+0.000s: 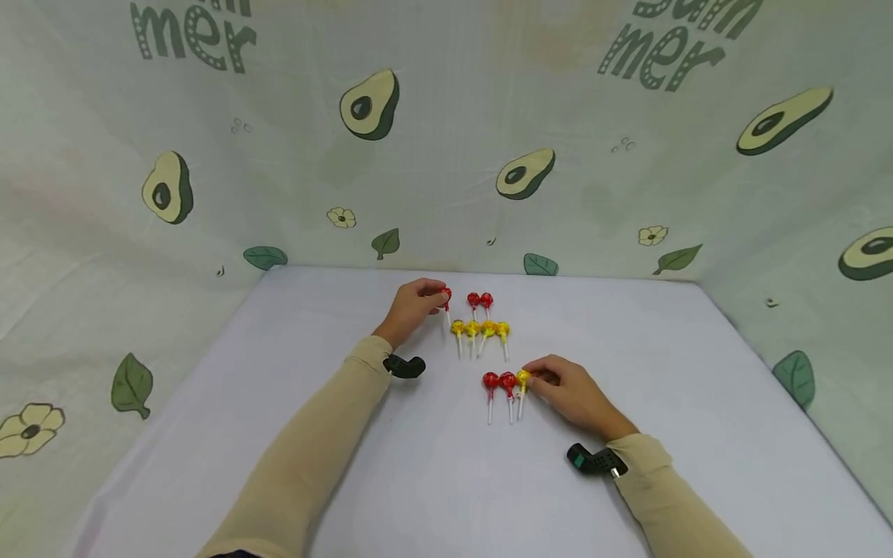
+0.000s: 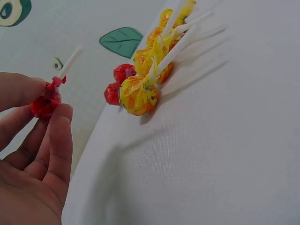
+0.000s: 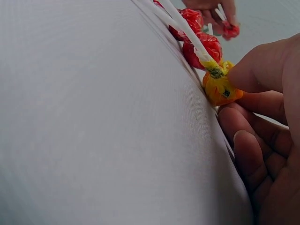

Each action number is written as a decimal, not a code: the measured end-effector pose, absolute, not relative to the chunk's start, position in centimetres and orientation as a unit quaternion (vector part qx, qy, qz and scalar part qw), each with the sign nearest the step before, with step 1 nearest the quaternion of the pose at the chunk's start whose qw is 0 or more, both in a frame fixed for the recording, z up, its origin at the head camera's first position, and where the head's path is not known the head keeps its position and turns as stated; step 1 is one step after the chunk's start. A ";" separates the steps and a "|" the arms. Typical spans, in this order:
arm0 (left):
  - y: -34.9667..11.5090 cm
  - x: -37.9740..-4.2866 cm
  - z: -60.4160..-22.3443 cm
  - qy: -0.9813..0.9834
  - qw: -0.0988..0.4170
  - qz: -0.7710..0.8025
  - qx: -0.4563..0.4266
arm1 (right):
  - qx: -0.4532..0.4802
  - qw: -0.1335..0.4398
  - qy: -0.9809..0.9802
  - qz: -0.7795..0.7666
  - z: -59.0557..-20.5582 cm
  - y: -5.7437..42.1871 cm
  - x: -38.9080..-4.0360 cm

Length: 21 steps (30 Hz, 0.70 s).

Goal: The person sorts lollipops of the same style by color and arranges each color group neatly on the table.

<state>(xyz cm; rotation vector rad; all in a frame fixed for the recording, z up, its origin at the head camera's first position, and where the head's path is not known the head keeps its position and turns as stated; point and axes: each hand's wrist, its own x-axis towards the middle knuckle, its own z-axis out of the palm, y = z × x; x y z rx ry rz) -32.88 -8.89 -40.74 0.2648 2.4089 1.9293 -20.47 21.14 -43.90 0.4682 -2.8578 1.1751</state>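
Fingers of your left hand (image 1: 412,310) pinch a red lollipop (image 2: 45,101); your right hand (image 1: 575,395) pinches a yellow lollipop (image 3: 220,90). Likely light and hard (wrapping perhaps slippery), best held by their heads. Red is near the yellow row (image 1: 473,328); yellow adjoins the red pair (image 1: 508,380) on the table (image 1: 432,480).

“mer” twice on the backdrop (image 1: 446,213)

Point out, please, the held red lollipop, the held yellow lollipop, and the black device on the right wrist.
Held red lollipop (image 2: 46,101), left wrist view: on its wrapped candy head.
Held yellow lollipop (image 3: 217,91), right wrist view: on its wrapped candy head.
Black device (image 1: 594,463), head view: on its casing's middle.
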 end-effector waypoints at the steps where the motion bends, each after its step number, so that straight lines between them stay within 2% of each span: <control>1: -8.9 -33.1 -40.8 0.777 0.023 0.624 0.083 | 0.150 0.007 -0.914 0.376 -43.9 21.2 -20.5; 10: -8.6 -35.0 -40.9 0.778 0.013 0.625 0.058 | 0.146 0.008 -0.912 0.383 -43.8 21.3 -20.3; 21: -8.3 -36.6 -40.6 0.764 0.041 0.643 0.040 | 0.158 0.012 -0.909 0.386 -44.0 21.2 -20.5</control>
